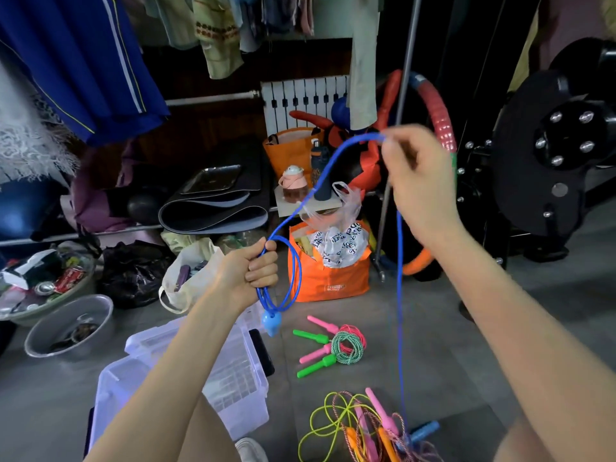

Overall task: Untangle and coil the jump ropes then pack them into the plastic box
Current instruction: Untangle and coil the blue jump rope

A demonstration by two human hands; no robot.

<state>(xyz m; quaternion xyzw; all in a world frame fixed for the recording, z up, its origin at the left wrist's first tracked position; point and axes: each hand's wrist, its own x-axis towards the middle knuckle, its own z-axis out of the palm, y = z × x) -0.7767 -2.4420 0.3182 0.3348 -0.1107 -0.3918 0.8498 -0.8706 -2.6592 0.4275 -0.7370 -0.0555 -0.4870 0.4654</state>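
Blue jump rope (400, 295) spans your hands; your left grip (253, 270) clenches its coils at 8 o'clock; your right grip (411, 171) pinches a strand at 2 o'clock; plastic box (240, 388) sits open at 7 o'clock.

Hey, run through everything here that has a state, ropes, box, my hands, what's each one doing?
Blue rope, partly coiled; rest hangs loose to the floor.
Left hand, grips the blue coils.
Right hand, pinches the rope, raised.
Pink and green ropes, coiled, on the floor.
Rope pile, tangled.
Plastic box, open.
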